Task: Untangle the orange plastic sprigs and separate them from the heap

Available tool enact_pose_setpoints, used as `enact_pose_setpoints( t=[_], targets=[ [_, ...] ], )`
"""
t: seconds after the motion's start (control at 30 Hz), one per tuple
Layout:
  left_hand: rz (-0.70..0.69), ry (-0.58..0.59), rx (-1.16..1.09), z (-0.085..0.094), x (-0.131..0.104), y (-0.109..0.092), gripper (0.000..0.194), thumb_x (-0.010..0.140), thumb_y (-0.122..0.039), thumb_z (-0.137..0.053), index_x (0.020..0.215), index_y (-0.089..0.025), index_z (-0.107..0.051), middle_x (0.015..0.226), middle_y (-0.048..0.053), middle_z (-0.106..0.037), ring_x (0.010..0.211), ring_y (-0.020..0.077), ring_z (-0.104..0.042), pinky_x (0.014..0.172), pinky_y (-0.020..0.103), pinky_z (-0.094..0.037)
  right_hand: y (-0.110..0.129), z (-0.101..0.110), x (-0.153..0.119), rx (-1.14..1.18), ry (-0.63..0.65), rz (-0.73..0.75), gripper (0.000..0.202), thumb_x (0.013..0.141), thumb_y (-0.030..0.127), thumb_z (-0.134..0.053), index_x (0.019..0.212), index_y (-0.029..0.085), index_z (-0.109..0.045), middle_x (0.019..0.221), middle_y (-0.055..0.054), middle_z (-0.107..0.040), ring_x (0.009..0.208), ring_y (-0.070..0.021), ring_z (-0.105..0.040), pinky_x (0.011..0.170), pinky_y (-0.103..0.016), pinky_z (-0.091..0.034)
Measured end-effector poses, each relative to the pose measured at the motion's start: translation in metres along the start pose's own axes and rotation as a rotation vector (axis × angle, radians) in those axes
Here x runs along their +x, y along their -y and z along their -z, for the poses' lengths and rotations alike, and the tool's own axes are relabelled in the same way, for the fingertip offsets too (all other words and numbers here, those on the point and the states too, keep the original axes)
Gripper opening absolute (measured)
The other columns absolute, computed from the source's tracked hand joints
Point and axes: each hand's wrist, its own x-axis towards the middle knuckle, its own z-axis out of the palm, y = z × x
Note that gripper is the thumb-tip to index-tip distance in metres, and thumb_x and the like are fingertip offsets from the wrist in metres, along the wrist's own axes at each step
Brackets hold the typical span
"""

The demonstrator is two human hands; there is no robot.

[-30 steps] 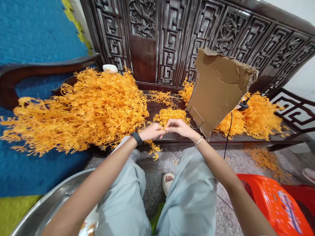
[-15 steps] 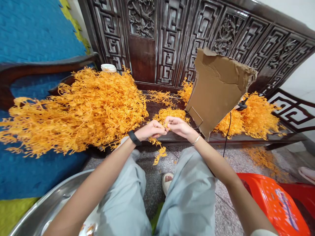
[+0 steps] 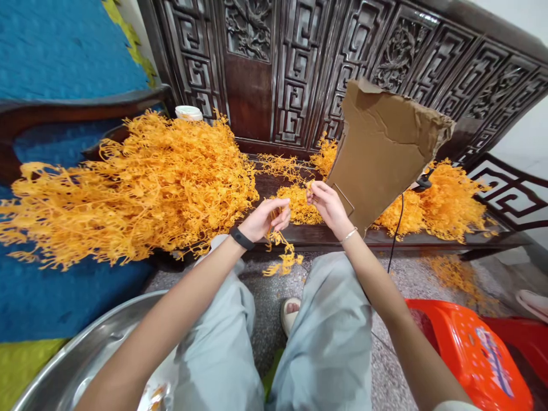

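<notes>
My left hand (image 3: 269, 218) has its fingers curled around the upper part of an orange plastic branching strand (image 3: 283, 261), which dangles below it over the floor. To the right and slightly higher, my right hand (image 3: 327, 204) is closed in a pinch, with a small orange plastic piece (image 3: 309, 185) at its fingertips. The two hands are apart. Just behind them, a low heap of orange plastic pieces (image 3: 299, 206) lies on the dark wooden bench (image 3: 268, 187). A large pile of orange plastic branches (image 3: 171, 182) fills the bench to my left.
A brown cardboard sheet (image 3: 381, 148) leans upright right of my hands, with more orange branches (image 3: 449, 200) beyond it and a black cable (image 3: 396, 228) hanging down. A metal basin (image 3: 55, 371) stands lower left, a red plastic stool (image 3: 466, 348) lower right. A white container (image 3: 188, 113) sits behind the pile.
My hands were together at one small orange piece and have moved apart. The right hand has gone up and right; the left has opened slightly, and the dangling strand has swung.
</notes>
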Motion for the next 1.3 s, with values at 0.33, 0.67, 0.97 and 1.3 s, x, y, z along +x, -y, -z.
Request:
enact_pose_setpoints(
  t=[0.33, 0.67, 0.97, 1.3],
  targets=[
    [0.026, -0.116, -0.196, 0.001, 0.003, 0.001, 0.025, 0.077, -0.024, -0.039, 0.061, -0.014, -0.055, 0.05, 0.001, -0.042, 0.052, 0.0131, -0.051, 0.057, 0.027, -0.04, -0.059, 0.064, 0.031, -0.642, -0.249, -0.238, 0.021, 0.065, 0.034, -0.061, 0.07, 0.014, -0.065, 0.066, -0.003, -0.062, 0.06, -0.0125, -0.052, 0.059, -0.025, -0.043],
    [0.005, -0.184, -0.293, 0.005, 0.006, 0.007, 0.027, 0.082, -0.02, -0.039, 0.069, -0.012, -0.061, 0.061, 0.005, -0.054, 0.062, 0.0151, -0.057, 0.058, 0.027, -0.043, -0.066, 0.084, 0.02, -0.809, -0.28, -0.416, 0.004, 0.058, 0.01, -0.065, 0.057, 0.014, -0.065, 0.052, -0.001, -0.059, 0.046, -0.0093, -0.05, 0.058, -0.025, -0.043],
    [-0.032, -0.307, -0.361, 0.008, 0.007, 0.006, 0.026, 0.083, -0.021, -0.039, 0.072, -0.011, -0.061, 0.066, 0.006, -0.059, 0.067, 0.0148, -0.06, 0.064, 0.028, -0.045, -0.052, 0.07, 0.02, -0.62, -0.311, -0.29, 0.012, 0.07, 0.027, -0.063, 0.073, 0.015, -0.063, 0.058, -0.001, -0.061, 0.046, -0.0087, -0.049, 0.052, -0.024, -0.045],
    [-0.097, -0.552, -0.438, 0.012, 0.012, 0.008, 0.026, 0.088, -0.021, -0.036, 0.079, -0.012, -0.059, 0.072, 0.005, -0.065, 0.07, 0.0132, -0.063, 0.068, 0.026, -0.048, 0.004, 0.005, -0.013, -0.466, 0.11, 0.25, 0.043, 0.086, 0.056, -0.041, 0.074, 0.018, -0.056, 0.073, -0.004, -0.059, 0.071, -0.0148, -0.055, 0.071, -0.03, -0.045]
  ],
)
